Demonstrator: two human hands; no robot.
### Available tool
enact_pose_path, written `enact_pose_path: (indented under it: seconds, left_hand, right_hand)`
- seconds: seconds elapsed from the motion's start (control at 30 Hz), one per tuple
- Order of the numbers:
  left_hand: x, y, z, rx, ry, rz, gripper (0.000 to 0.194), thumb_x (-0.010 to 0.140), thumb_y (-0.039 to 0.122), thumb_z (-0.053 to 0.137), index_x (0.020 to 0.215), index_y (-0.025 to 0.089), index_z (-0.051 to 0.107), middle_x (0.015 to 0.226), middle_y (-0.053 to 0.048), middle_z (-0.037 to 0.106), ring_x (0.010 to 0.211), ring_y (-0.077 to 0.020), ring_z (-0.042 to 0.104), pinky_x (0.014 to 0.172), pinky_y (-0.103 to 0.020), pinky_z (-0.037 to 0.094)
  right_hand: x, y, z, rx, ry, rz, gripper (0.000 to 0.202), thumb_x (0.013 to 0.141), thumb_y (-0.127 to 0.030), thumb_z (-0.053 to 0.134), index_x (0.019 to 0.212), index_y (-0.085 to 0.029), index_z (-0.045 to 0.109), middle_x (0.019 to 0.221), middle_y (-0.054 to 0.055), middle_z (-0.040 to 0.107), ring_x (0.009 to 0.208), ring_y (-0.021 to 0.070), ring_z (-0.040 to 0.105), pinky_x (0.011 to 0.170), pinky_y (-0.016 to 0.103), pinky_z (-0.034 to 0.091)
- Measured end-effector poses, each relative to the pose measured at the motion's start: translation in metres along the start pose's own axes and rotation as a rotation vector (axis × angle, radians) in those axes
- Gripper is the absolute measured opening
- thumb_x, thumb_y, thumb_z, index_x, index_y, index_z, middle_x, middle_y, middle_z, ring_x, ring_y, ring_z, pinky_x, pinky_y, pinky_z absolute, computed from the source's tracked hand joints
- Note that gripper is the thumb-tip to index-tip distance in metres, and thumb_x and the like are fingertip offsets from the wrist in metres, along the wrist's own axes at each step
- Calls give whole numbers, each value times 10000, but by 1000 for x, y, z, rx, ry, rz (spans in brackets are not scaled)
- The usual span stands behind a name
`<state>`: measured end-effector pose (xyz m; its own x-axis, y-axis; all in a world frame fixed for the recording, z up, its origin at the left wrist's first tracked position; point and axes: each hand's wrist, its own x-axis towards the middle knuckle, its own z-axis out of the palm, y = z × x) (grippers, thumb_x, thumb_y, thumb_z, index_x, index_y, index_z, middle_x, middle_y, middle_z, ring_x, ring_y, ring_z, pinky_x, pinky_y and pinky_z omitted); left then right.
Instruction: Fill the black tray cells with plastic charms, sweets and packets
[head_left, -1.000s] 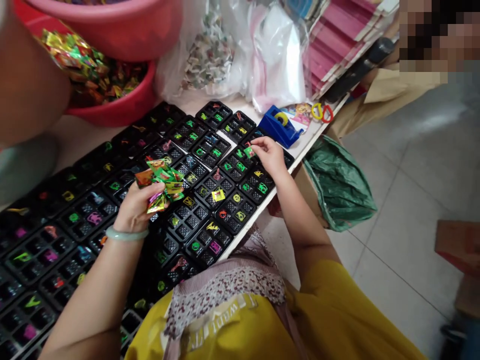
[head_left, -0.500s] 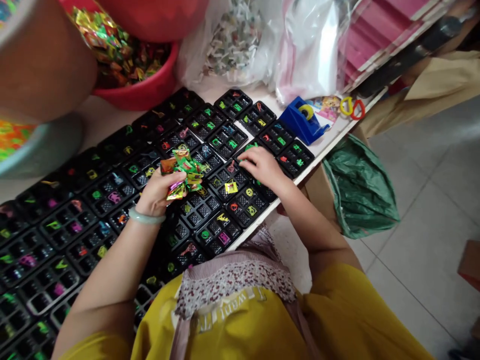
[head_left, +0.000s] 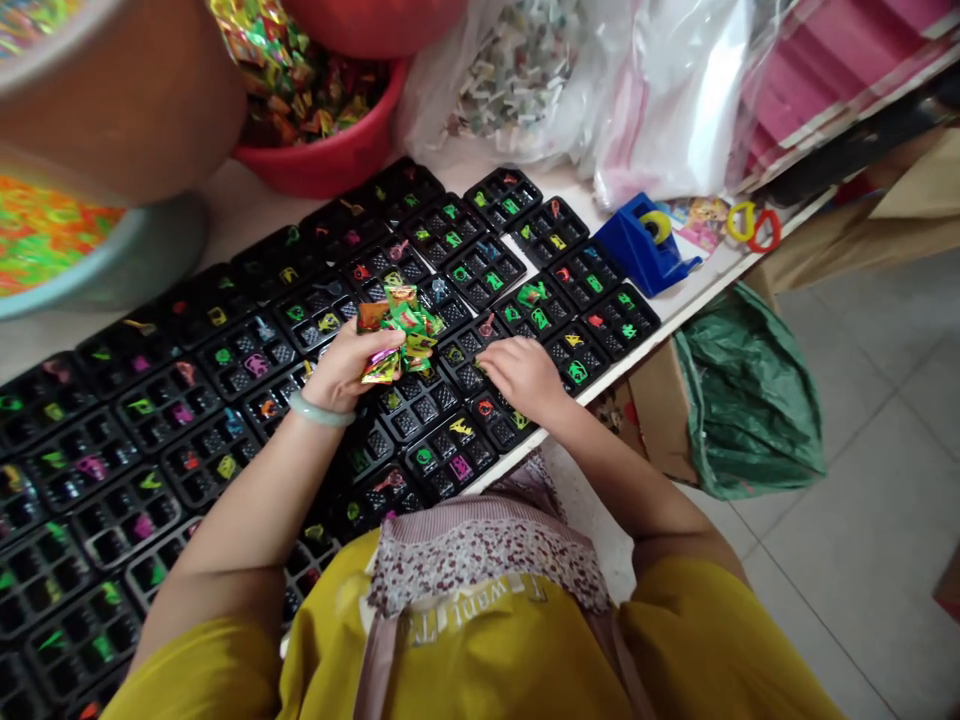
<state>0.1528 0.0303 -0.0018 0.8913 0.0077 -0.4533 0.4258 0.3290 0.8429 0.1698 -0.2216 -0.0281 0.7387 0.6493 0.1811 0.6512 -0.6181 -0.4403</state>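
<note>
My left hand (head_left: 341,368) is closed round a bunch of small shiny packets (head_left: 409,335), mostly green with some orange, yellow and pink. It hovers over the black compartment trays (head_left: 409,410). My right hand (head_left: 525,378) is lowered onto a tray to the right of the bunch, fingers together and bent down. A bit of yellow shows at its fingertips, where a small yellow packet lay; the rest is hidden. In the tray beyond that hand lies a green packet (head_left: 532,292). Small coloured plastic trinkets sit in many compartments.
Behind the trays stand a red basin (head_left: 322,165) of shiny packets, a pale basin (head_left: 142,255) of orange and green pieces, and clear plastic bags (head_left: 667,100). A blue tape dispenser (head_left: 637,245) sits near the table edge. A green-lined box (head_left: 757,400) stands below.
My right hand has moved from the tray with the green packet to the nearer tray, covering the yellow packet. My left hand still holds its bunch. The whole view has shifted slightly.
</note>
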Motion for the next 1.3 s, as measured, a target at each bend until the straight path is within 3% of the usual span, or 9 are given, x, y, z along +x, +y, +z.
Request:
enact_pose_path:
  seconds: [0.1,0.3,0.47,0.67,0.83,0.97,1.13,1.23,1.3]
  left_hand:
    - [-1,-2,2,13,-2,-27,552,512,266,807,1018,126,635,830,-77,724,589,-229,687,354,-206,466]
    - [-6,5,19,39,-20,-95,586,461,253,842,998,135,638,849,-56,734,697,-226,699,578,-287,575]
    - [-3,-2,32,97,-61,-134,643,422,204,862,1024,137,646,912,-48,729,781,-212,691,719,-318,574]
    - [-8,-11,42,68,-104,-209,541,453,184,866,955,158,666,827,-4,714,672,-158,672,646,-267,573]
    - [-14,-14,36,7,-90,-186,503,481,181,843,944,149,649,815,-37,717,652,-195,687,528,-247,559]
    - [-14,-20,40,12,-144,-201,544,522,214,828,1027,158,633,829,-53,721,570,-195,674,378,-201,475]
    - [-13,-26,57,34,-182,-195,516,529,232,834,1003,153,647,804,-44,724,564,-181,668,396,-205,499]
    - [-12,-26,62,24,-197,-183,487,539,222,823,986,138,647,823,-60,728,631,-199,693,454,-211,535]
    - [-10,-25,62,26,-183,-191,481,549,213,812,992,139,639,806,-59,724,616,-200,692,439,-208,530]
  right_hand:
    - [14,5,0,115,105,68,234,954,-289,469,978,-198,683,969,74,699,924,219,604,831,371,452]
    - [49,9,4,318,98,169,175,884,-261,567,986,-180,684,947,76,681,912,220,604,854,389,479]
    - [59,-8,-11,747,134,213,213,827,-357,634,957,-190,658,922,22,657,800,151,594,732,305,497]
    - [18,3,-23,885,149,401,178,823,-361,630,900,-202,606,797,-18,628,728,127,579,692,279,480]
    - [-29,7,-24,483,-81,386,65,796,-244,676,844,-207,652,791,15,642,773,172,582,763,347,472]
    - [-29,-7,-19,463,79,339,144,815,-279,668,947,-219,658,997,58,652,927,201,594,851,384,475]
    - [-14,-20,-10,883,155,511,178,814,-381,625,806,-211,571,761,-11,622,661,126,580,624,277,496]
    - [-20,-8,-13,1005,197,605,213,820,-418,589,791,-219,519,690,-31,602,612,119,580,573,257,486]
    - [-29,11,-24,947,306,631,198,825,-406,578,811,-218,518,702,-28,611,626,120,589,596,261,489]
